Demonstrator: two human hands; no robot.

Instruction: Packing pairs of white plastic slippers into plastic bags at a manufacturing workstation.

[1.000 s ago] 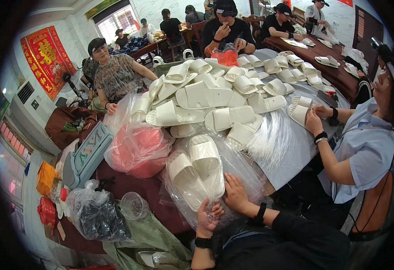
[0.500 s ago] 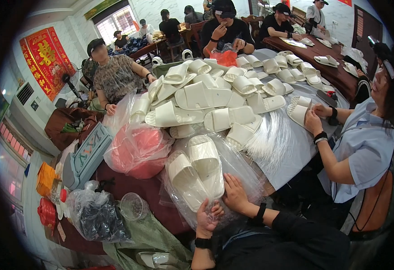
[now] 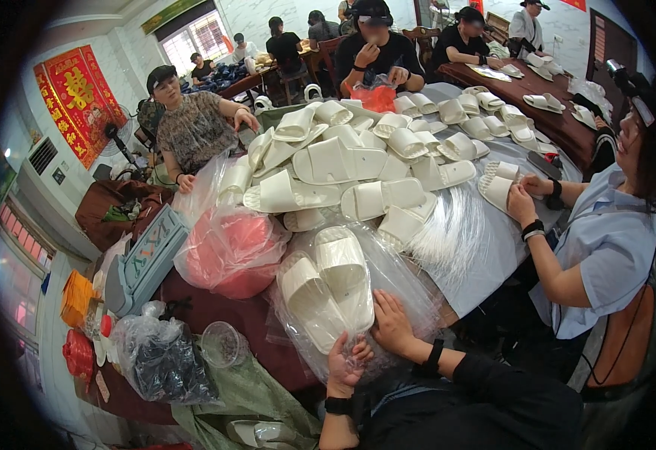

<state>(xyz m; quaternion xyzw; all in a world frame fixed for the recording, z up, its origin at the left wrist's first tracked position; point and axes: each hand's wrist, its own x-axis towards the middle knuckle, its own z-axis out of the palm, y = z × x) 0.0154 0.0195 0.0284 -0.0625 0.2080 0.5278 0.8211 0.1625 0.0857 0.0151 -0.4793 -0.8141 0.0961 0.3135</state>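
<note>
A pair of white slippers (image 3: 331,289) lies side by side inside a clear plastic bag (image 3: 410,281) at the near edge of the table. My left hand (image 3: 345,361) is under the bag's near end, fingers curled up against the plastic. My right hand (image 3: 392,324) rests palm down on the bag just right of the slippers. Both wrists wear dark bands. Beyond lies a big heap of loose white slippers (image 3: 343,161).
A clear bag of pink slippers (image 3: 230,251) sits left of my bag. A person in a light blue shirt (image 3: 605,247) on the right handles a slipper (image 3: 496,187). Other people sit around the table (image 3: 485,247). A black-filled bag (image 3: 159,360) and small cup (image 3: 221,343) stand at the left.
</note>
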